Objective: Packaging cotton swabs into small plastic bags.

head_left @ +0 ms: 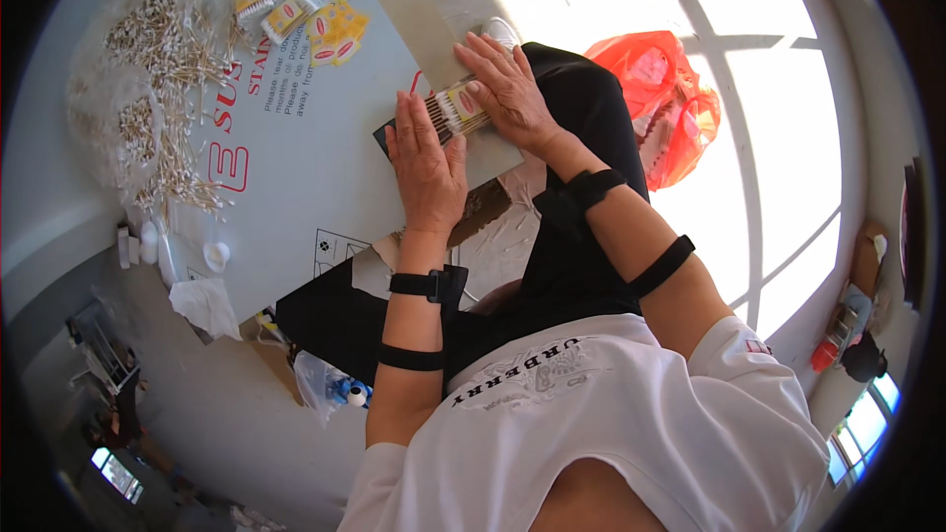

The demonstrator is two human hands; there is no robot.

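Note:
A small pack of cotton swabs (455, 110) with a yellow and white label lies at the table's near right edge, its brown-looking sticks lined up side by side. My left hand (431, 172) rests against the pack's left end, fingers straight and together, thumb beside it. On the other end lies my right hand (512, 99), its fingers stretched out and slightly apart, the thumb along the label. The pack sits between both hands; their palms hide part of it. Under it, a dark flat piece (382, 141) shows beside my left fingers.
Loose cotton swabs (148, 128) spill from a clear plastic bag on the grey table (296, 167). Several packed swabs (291, 15) and yellow cards (337, 32) lie at the far side. Crumpled white tissue (204, 307) hangs at the near left. A red plastic bag (616, 54) stands on the right.

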